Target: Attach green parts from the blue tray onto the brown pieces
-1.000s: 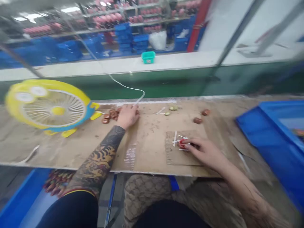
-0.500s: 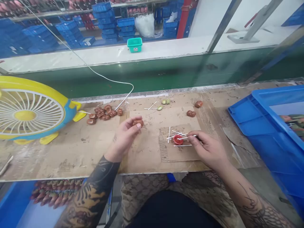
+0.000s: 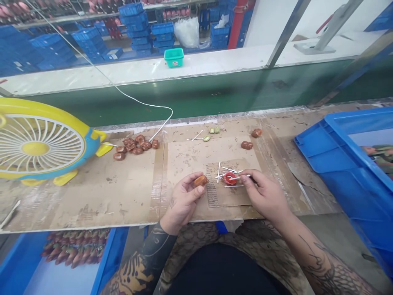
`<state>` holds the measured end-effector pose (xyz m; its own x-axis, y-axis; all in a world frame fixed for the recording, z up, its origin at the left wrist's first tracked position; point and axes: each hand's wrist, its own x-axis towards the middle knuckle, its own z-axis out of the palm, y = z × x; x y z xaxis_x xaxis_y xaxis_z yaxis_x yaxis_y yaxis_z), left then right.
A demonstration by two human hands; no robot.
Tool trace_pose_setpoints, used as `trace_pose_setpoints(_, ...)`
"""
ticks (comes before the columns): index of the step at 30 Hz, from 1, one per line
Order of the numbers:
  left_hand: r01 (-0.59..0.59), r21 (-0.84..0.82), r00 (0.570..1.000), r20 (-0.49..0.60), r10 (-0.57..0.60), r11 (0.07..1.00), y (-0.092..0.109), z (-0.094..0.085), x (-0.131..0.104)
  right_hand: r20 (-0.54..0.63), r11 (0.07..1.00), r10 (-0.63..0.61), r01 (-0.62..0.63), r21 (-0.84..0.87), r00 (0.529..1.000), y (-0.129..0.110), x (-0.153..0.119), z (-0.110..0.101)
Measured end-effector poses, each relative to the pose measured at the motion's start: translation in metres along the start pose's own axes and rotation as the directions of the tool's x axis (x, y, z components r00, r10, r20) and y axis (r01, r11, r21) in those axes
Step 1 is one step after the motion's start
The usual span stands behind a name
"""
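Between thumb and fingers, my left hand (image 3: 184,198) grips a small glossy brown piece (image 3: 200,181), just left of the cardboard pad. My right hand (image 3: 265,190) pinches a cotton swab (image 3: 238,178), whose tip dips into a small red cup (image 3: 229,178) of red liquid. This cup sits on the square cardboard pad (image 3: 233,200). Several loose swabs (image 3: 219,172) lie around it. Two brown pieces (image 3: 247,145) rest farther back on the right, with green oval pieces (image 3: 211,131) near the table's rear.
A yellow and blue fan (image 3: 46,143) stands at the left, beside a pile of brown pieces (image 3: 135,145). To the right is a large blue crate (image 3: 340,164). Another blue crate (image 3: 118,250) with figures sits below the table's front edge. A white cord (image 3: 138,100) hangs across.
My left hand has moved right and nearer to me, bringing the brown piece beside the cardboard pad. My right hand stays at the red cup with the swab in it.
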<state>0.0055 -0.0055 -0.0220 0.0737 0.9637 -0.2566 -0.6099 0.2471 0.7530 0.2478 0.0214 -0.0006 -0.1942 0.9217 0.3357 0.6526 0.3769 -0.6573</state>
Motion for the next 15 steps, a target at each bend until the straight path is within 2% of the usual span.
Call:
trace_pose_setpoints(5, -0.087, 0.177, 0.993, 0.089, 0.072, 0.980, -0.002, 0.007, 0.001, -0.018, 0.998, 0.052, -0.052, 0.023, 0.998, 0.000, -0.003, -0.002)
trace_pose_setpoints(9, -0.214, 0.308, 0.970, 0.178, 0.165, 0.927, -0.006, 0.013, -0.001, -0.127, 0.939, 0.214, -0.168, 0.300, 0.969, -0.019, -0.010, -0.008)
trace_pose_setpoints(11, -0.313, 0.355, 0.942, 0.234, 0.240, 0.881, -0.008, 0.015, -0.002, -0.088, 0.891, 0.222, -0.165, 0.423, 0.971, -0.031, -0.013, -0.010)
trace_pose_setpoints(15, -0.473, 0.454, 0.877, 0.327, 0.353, 0.755, -0.009, 0.017, -0.002, 0.035, 0.874, 0.134, -0.135, 0.467, 0.990, -0.042, -0.016, -0.006)
